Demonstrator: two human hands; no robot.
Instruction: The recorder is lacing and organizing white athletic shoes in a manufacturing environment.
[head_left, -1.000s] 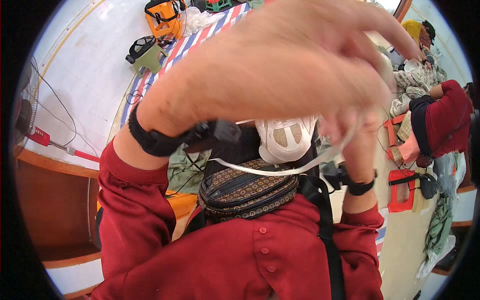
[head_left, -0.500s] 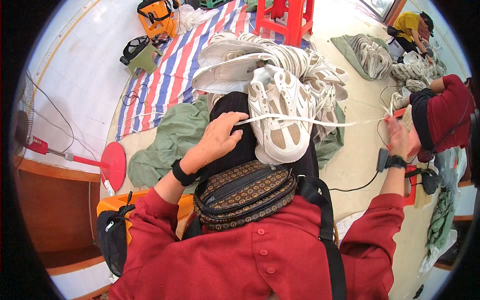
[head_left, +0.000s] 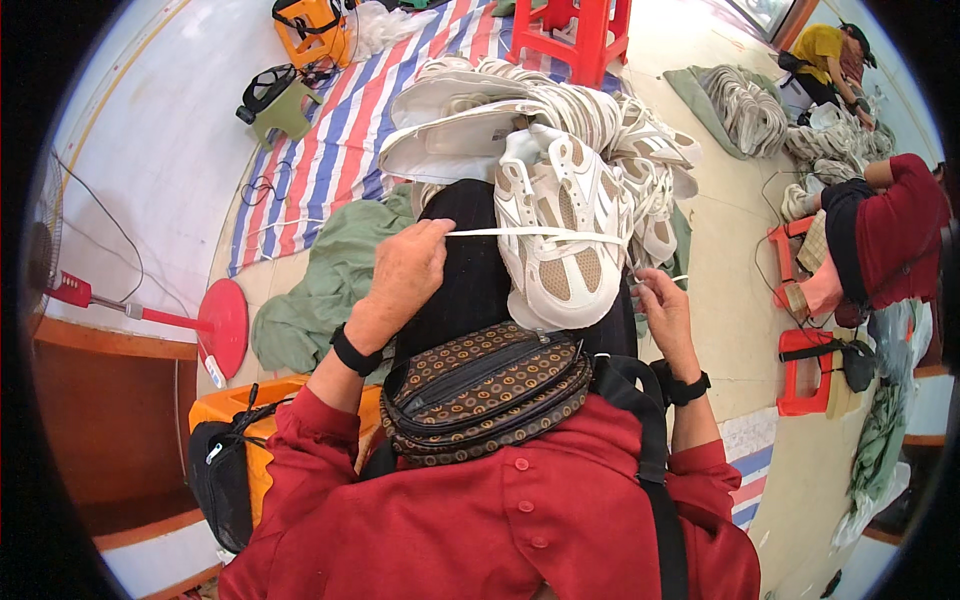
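A white and beige sneaker upper (head_left: 565,288) lies across my lap, toe toward me. A flat white shoelace (head_left: 475,233) crosses over its front, with the eyelet flaps spread above. Pinched in my left hand (head_left: 408,270), one part of the lace is pulled taut to the left of the shoe. My right hand (head_left: 667,312) is just right of the shoe, fingertips closed on the other part of the lace, whose loose tip sticks out past the fingers. Directly beyond, several more stacked uppers (head_left: 580,115) lean together, some showing pale linings.
A red stool (head_left: 570,50) stands past the stack, beside a striped sheet (head_left: 340,150). Green cloth (head_left: 330,265) lies left of my legs, near a red fan base (head_left: 225,325). On the right are a low red stool (head_left: 800,375) and a person in red (head_left: 905,230); another person in yellow (head_left: 818,55) bends farther off.
My right hand has come in from far right to the shoe's right side, and the long stretch of lace there has shortened. My left hand has shifted slightly left with the lace.
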